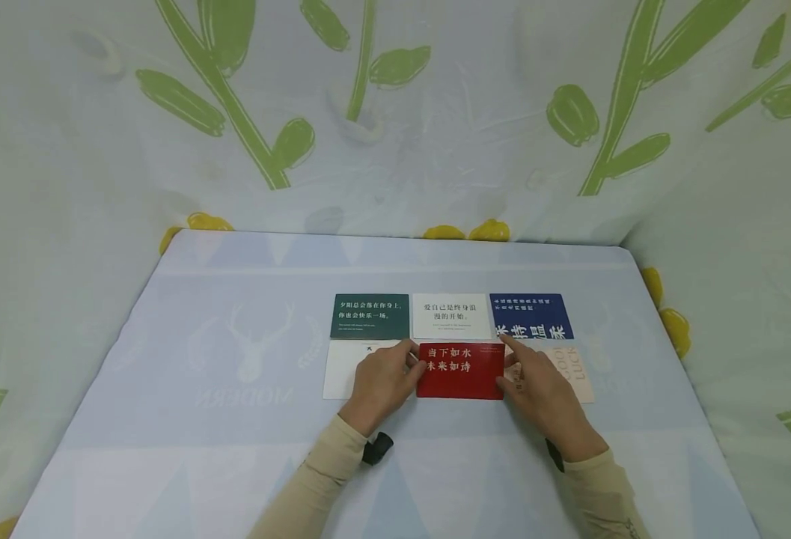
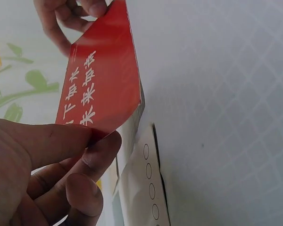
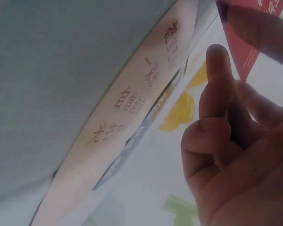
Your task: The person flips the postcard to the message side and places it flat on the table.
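A red card [image 1: 462, 383] with pale lettering is held level between both hands, in the gap of the lower row of cards. My left hand [image 1: 383, 380] pinches its left end, thumb on top and fingers beneath, as the left wrist view shows. At the opposite end my right hand [image 1: 546, 385] grips the card's edge; the right wrist view catches only a red corner [image 3: 245, 52] by a digit. Under the left hand lies a white card [image 1: 340, 370], its row of ovals visible in the left wrist view. A pale pink card [image 1: 575, 374] lies partly beneath the right hand.
Behind the red card lie a green card [image 1: 370, 318], a white lettered card [image 1: 449, 323] and a blue card [image 1: 533, 311] in a row. The pale tablecloth [image 1: 166, 374] carries deer prints. Leaf-patterned curtains [image 1: 449, 172] enclose the table.
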A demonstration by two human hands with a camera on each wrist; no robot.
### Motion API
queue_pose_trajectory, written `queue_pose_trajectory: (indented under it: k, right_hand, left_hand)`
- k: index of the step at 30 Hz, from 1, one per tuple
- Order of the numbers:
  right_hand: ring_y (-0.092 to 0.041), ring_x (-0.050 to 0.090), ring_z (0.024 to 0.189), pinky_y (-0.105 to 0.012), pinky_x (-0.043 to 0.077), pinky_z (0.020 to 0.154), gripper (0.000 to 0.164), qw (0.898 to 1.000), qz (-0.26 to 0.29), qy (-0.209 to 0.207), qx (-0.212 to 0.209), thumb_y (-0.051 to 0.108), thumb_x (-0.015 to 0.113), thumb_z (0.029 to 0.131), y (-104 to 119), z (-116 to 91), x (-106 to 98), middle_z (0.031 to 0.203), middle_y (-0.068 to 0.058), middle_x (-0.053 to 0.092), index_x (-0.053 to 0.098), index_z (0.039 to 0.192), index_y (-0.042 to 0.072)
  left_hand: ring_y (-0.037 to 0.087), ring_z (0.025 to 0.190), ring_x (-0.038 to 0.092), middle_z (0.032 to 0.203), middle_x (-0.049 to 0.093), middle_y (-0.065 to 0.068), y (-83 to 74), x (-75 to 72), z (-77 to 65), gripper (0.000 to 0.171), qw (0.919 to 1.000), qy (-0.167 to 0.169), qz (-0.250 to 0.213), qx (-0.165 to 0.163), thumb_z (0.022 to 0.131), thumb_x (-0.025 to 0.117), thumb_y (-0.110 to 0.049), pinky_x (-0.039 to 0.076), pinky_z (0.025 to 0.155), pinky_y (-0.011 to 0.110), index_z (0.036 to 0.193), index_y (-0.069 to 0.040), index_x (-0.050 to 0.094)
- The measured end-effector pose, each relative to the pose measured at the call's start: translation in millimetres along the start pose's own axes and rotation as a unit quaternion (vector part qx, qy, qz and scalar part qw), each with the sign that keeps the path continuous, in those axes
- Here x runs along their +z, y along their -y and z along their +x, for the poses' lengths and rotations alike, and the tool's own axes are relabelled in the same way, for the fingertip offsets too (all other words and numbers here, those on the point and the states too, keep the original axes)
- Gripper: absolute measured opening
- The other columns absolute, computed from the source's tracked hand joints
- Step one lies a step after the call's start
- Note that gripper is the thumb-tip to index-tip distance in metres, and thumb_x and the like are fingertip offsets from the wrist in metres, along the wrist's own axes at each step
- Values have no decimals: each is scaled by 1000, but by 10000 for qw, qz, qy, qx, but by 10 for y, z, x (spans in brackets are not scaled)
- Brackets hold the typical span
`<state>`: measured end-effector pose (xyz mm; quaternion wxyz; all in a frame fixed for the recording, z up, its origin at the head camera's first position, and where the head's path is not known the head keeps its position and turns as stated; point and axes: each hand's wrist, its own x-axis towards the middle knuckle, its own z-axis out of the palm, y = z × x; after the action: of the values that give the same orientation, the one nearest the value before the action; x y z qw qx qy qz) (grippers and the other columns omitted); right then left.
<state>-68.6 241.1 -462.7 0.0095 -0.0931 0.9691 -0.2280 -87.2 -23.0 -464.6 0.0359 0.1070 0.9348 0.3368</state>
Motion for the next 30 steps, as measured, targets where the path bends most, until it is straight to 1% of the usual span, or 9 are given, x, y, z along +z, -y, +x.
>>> queue_pose_trajectory:
  k: [3,5,8,11,16,19,24,26,30]
  right_hand:
    - [-20,55,83,-33,50,67,75,9997,201,-6,161,8,79,86,-24,-2,-17,106,-9,70,42,152,5]
    - [-18,55,78,-31,49,64,71,9992,313,15,260,9,78,87,-32,-7,-25,104,-9,71,44,150,5]
    - [-18,56,76,-31,49,64,61,9983,446,46,378,11,77,89,-37,-20,-30,101,-9,72,52,143,4]
    - [-18,56,76,-31,48,65,47,9979,463,49,441,14,77,90,-41,-36,-26,99,-8,71,61,133,4]
    - [-16,54,75,-28,46,62,32,9978,539,-1,386,17,77,90,-54,-53,-25,95,-4,71,68,118,5]
    - [-15,52,73,-26,44,60,27,9969,699,9,374,17,77,91,-58,-58,-40,93,-3,70,68,114,5]
    - [-15,51,72,-25,42,57,24,9951,896,62,419,19,76,92,-58,-62,-70,89,-1,67,67,110,6]
    - [-15,51,71,-25,42,56,23,9946,936,65,437,19,76,92,-56,-61,-80,87,0,66,67,110,7]
    - [-16,51,71,-25,42,55,21,9938,1040,0,381,18,76,92,-58,-58,-95,87,0,65,66,109,9]
  left_hand:
    - [4,58,58,84,75,-1,8,2,1,18,10000,-10,-24,2,94,72,-23,44,49,22,107,-10,69]
    - [3,58,58,85,75,-1,11,3,1,18,10000,-16,-31,6,94,72,-23,44,49,22,107,-10,69]
    - [3,58,57,85,75,-1,10,7,-1,18,10000,-42,-2,9,94,72,-23,44,49,22,107,-11,69]
    - [5,61,59,85,75,-2,3,10,-5,18,10000,-77,42,9,95,71,-24,45,51,22,107,-11,69]
    - [8,67,62,85,75,-3,1,17,-13,18,9998,-165,104,53,94,71,-24,45,54,22,107,-11,69]
    - [9,69,60,84,74,-3,1,16,-19,19,9998,-193,72,63,94,71,-24,45,55,23,108,-11,70]
    - [8,71,55,84,72,-7,-18,-17,-19,23,9998,-160,-48,-70,95,69,-29,44,58,24,110,-11,73]
    - [8,72,54,85,72,-8,-29,-31,-20,24,9997,-147,-119,-138,96,68,-30,44,59,25,110,-12,75]
    - [8,74,55,86,72,-8,-50,-61,-28,22,9993,-183,-301,-129,96,67,-30,45,60,26,107,-13,77]
